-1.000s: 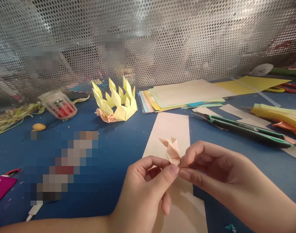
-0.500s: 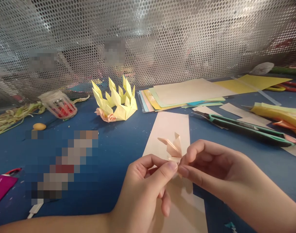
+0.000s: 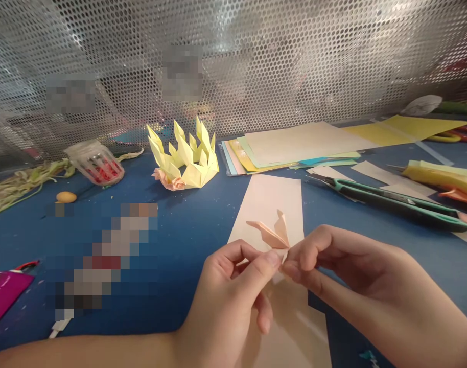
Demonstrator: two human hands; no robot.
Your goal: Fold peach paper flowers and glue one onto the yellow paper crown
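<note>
A small folded piece of pale pink paper (image 3: 275,236) is pinched between both hands, with two pointed flaps sticking up. My left hand (image 3: 237,291) grips it from the left between thumb and forefinger, its other fingers curled below. From the right, my right hand (image 3: 344,276) pinches its lower edge at the fingertips. The fingers hide the lower part of the fold. Beneath the hands lies a long pale paper strip (image 3: 274,197) on the blue table (image 3: 172,255). Beyond it stands a yellow folded-paper crown (image 3: 191,171) with a pink paper flower (image 3: 170,180) at its front.
Stacked coloured paper (image 3: 295,145) lies at the back. A black-and-green utility knife (image 3: 398,202) and paper scraps are on the right. On the left are a tipped jar (image 3: 99,166) with red bits, a small yellow-orange oval object (image 3: 66,197) and a purple packet (image 3: 7,291). Perforated metal (image 3: 249,61) closes off the back.
The camera view has shifted slightly. Both hands stay on the folded paper, and its two flaps now stand a little wider apart.
</note>
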